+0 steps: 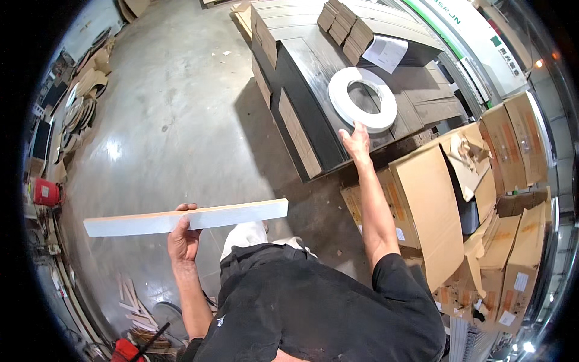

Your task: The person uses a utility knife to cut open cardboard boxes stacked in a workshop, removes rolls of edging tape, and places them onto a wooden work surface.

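Note:
My left hand (183, 241) is closed around a narrow board strip (247, 213), thumb on its pale face and fingers behind it. The strip lies nearly level in front of me, its light wood-coloured long edge turned up. My right hand (357, 143) reaches forward to a thick white roll of band (339, 98), which looks like edge banding. Its fingertips meet the roll's near rim, while the thumb stands apart to the left. That roll lies flat on a stack of dark panels (313, 63).
Folded cardboard pieces (347, 30) and a white paper sheet (386, 53) lie farther back on the stack. Large open cardboard boxes (428, 211) crowd the right side. A white and green machine (476, 36) stands beyond. Wood offcuts (139, 311) and a red container (46, 192) are at left.

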{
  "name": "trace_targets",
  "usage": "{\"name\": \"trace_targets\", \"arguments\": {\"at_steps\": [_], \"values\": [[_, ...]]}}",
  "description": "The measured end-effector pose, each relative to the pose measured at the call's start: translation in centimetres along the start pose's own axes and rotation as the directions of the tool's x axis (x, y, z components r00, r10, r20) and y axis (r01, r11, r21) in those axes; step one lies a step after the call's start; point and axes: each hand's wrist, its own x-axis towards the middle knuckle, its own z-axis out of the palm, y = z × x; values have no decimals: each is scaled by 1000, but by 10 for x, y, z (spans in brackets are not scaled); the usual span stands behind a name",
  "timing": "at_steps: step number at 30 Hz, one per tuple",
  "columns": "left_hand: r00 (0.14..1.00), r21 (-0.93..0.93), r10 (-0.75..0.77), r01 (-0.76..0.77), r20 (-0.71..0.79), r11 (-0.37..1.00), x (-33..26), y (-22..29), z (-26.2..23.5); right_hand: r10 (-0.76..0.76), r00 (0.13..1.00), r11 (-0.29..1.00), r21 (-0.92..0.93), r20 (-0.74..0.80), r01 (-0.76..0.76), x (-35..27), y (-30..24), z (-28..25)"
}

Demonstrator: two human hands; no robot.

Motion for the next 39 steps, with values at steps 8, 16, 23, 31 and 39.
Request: {"name": "trace_targets", "arguments": {"at_steps": [8,16,23,31,39], "values": [[963,175,-226,199,146,964,181,16,106,26,998,884,-468,63,6,154,15,12],[888,405,-421,321,186,856,311,-28,197,-34,995,937,-343,97,65,172,3,-11],[755,545,-593,383,280,746,390,-76,283,31,994,999,-21,104,-29,194,-44,-66],[490,554,-760,523,427,648,432,-125,390,265,949,839,444,171,-314,200,-108,-136],[152,533,-708,554,690,639,465,-163,441,322,919,719,573,227,-393,204,-142,-127]]}}
